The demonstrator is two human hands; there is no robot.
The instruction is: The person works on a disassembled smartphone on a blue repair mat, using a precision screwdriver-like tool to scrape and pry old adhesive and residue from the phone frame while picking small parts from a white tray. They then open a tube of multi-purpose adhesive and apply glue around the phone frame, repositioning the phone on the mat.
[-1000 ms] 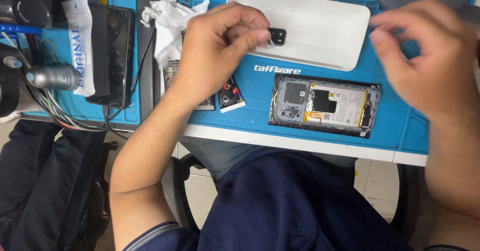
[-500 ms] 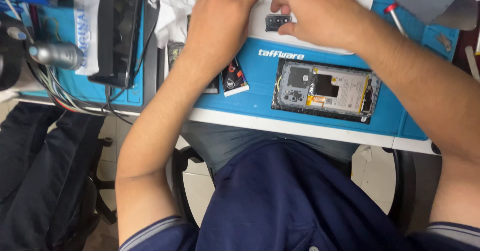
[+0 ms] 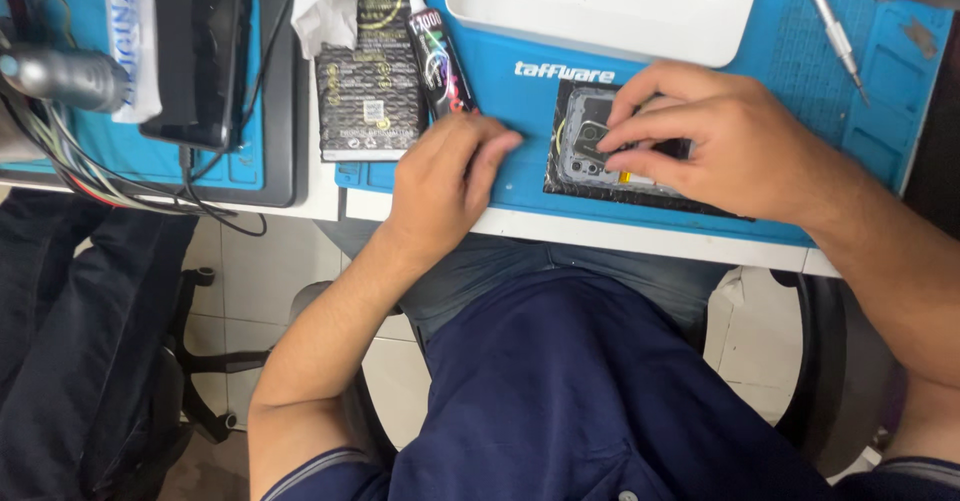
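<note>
opened phone (image 3: 585, 151) near mat edge (image 3: 640, 223), right hand (image 3: 735, 146) covering it.

Navy short-sleeved shirt with light-striped sleeve hems, grey-blue trousers, bare forearms.

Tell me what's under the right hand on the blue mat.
The opened phone lies under the right hand, fingertips pressing its camera end. Its grey inner frame shows at the left; the hand covers the rest. Blue mat lies beneath.

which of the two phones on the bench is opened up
The opened phone under the right hand, its insides showing. The black phone at far left is closed.
</note>
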